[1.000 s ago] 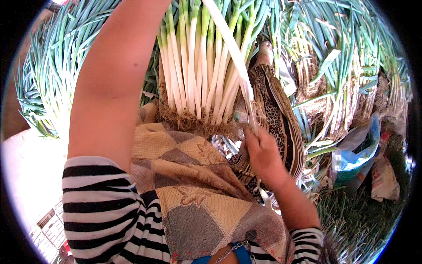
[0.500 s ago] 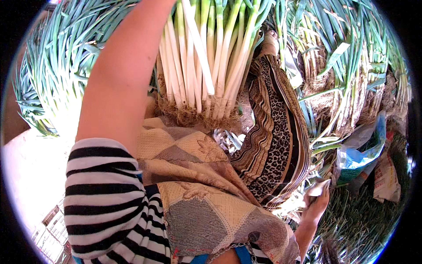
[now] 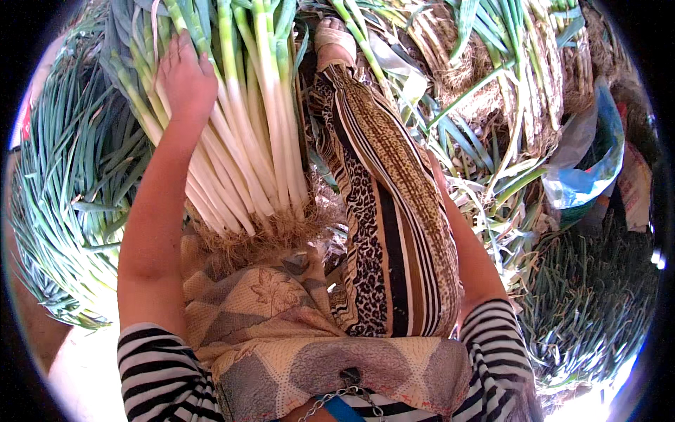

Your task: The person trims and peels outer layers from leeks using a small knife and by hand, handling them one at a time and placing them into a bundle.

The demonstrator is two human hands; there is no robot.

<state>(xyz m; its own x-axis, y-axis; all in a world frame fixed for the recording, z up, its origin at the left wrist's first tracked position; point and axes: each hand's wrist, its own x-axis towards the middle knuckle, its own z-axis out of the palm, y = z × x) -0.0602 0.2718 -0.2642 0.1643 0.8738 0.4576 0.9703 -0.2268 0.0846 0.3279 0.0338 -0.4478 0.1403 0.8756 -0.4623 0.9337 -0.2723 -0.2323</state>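
A thick bunch of leeks (image 3: 246,133), white-stemmed with brown roots, lies slanted in front of me with its roots toward my lap. My left hand (image 3: 186,81) rests on the bunch's upper left, where the stems turn green. Its fingers are stretched out over the stalks, pointing away from me. A thin pale strip (image 3: 155,17) runs over the leaves just beyond the fingertips. My right forearm (image 3: 467,246) reaches forward along the outer side of my patterned trouser leg (image 3: 394,211). That leg hides my right hand.
More leeks (image 3: 70,183) are heaped at the left. Rooted bunches (image 3: 520,84) stand at the far right. A blue and clear plastic bag (image 3: 587,169) lies at the right above a dark green pile (image 3: 583,302). Loose leaves (image 3: 485,204) litter the ground beside my leg.
My left hand, out of frame before, now shows on the leeks. My right hand, earlier holding something pale at the lower right, has gone behind my leg. The whole view has shifted.
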